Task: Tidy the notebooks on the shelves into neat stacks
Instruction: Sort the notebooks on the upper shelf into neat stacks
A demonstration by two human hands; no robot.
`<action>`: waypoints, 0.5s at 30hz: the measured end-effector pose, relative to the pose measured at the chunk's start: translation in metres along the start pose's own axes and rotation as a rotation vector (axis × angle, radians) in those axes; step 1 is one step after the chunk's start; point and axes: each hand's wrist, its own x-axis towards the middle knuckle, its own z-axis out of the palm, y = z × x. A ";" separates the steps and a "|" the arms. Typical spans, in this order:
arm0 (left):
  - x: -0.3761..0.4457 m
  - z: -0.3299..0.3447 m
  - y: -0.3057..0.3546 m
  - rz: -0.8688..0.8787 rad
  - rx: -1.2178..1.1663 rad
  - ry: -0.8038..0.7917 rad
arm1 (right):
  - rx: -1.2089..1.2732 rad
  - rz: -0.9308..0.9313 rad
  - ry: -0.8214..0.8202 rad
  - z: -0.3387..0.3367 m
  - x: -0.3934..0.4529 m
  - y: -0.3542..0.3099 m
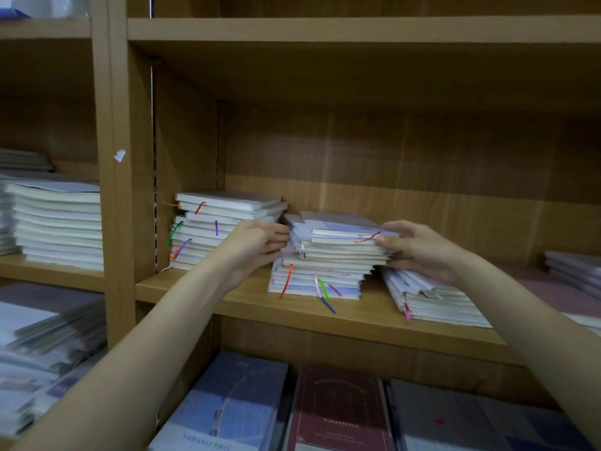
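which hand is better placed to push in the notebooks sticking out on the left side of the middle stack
The left hand: it already grips the jutting left edges of the middle stack of pale ribbon-marked notebooks. The right hand holds the opposite side.

Both hands hold the middle stack (328,255) on the shelf (227,297), left grip (257,244) and right grip (419,247) at its opposite ends. Left of the left grip stands another stack (214,229); below the right grip lies a leaning pile (432,297).

A: Non-task items?
B: White paper scrap (119,155) stuck on the wooden upright (113,190). Maroon book (338,415) at bottom edge, blue book (234,402) touching its left side. Blue object (14,13), top-left corner.
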 end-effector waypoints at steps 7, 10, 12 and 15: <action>0.006 0.011 0.011 -0.157 -0.253 -0.113 | -0.035 -0.142 0.237 0.005 0.009 -0.001; 0.011 0.014 0.010 -0.179 -0.268 -0.098 | -0.103 -0.136 0.285 0.002 0.013 -0.006; 0.012 0.016 0.012 -0.182 -0.250 -0.086 | -0.081 -0.096 0.265 0.002 0.012 -0.009; 0.012 0.018 0.015 -0.192 -0.224 -0.114 | 0.072 -0.006 0.174 -0.003 0.003 -0.005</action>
